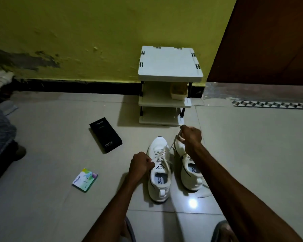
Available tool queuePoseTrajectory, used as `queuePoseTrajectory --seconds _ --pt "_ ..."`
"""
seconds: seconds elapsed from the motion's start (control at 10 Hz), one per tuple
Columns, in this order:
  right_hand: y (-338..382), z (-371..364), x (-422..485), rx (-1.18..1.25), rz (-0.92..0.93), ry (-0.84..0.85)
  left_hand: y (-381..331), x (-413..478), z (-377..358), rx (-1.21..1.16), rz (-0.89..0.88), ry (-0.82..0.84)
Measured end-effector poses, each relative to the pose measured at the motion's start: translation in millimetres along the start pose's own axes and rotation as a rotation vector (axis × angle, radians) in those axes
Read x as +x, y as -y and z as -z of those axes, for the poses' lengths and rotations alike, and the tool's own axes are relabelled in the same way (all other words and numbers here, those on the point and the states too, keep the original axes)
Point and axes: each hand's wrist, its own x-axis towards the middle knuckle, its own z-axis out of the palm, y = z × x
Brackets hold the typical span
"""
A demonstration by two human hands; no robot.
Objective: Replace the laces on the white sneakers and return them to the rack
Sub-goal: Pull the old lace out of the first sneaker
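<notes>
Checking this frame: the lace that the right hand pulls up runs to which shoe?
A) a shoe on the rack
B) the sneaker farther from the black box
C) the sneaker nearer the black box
C: the lace slants from the right hand down to the eyelets of the sneaker nearer the black box, where the left hand grips the lace by the tongue.

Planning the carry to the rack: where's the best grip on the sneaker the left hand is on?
Probably the heel: pinch the pull loop or collar of the sneaker from the near side, from above. The heel faces the person, the opening is up, and the toe points at the rack. The lace occupies the front.
</notes>
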Motion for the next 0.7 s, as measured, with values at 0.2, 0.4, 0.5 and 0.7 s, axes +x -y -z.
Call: queuePoseTrajectory --seconds 0.2,0.4,0.5,0.7 --pt "-31.7 -11.4 -16.5 -0.225 -0.074 0.317 -1.0 -0.1 1.4 -0.008 0.028 0.01" --pt "-62.3 -8.8 -28.3 -1.565 0.826 0.594 -3.7 -1.1 1.7 0.011 0.048 -0.003" --pt "-60.4 -12.6 -35.1 -1.678 0.864 0.573 -3.7 -0.8 1.6 0.019 0.041 0.021" --pt "-48.3 -5.8 -23.2 -0.78 0.529 0.14 -6.3 -6.6 2.6 -0.018 0.034 0.005"
